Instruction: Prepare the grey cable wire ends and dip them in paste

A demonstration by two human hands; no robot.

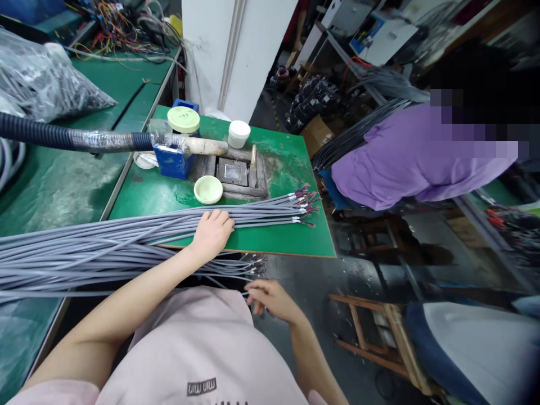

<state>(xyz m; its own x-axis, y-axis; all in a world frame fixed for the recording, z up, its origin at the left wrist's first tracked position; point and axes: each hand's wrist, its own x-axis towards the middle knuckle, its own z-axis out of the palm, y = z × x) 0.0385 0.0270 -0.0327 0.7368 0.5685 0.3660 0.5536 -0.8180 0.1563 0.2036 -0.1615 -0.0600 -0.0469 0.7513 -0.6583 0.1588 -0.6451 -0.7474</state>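
A bundle of grey cables (257, 212) lies across the small green table, its stripped ends showing thin coloured wires (307, 207) near the right edge. My left hand (213, 233) rests over this bundle, fingers curled round it and pressing it to the tabletop. Below the table's front edge, more grey cables (228, 264) stretch out, their stripped ends bunched together. My right hand (272, 298) is beside those lower ends, close to my body. Its fingers are bent in a pinch at what looks like the end of a single grey cable, mostly hidden by my shirt.
Behind the bundle are a square metal pot (233, 171), a pale green dish (208, 190), a white tub (239, 134), and a hose (76, 138) on a blue holder (172, 160). A person in purple (405, 157) sits at right, near a wooden stool (379, 337).
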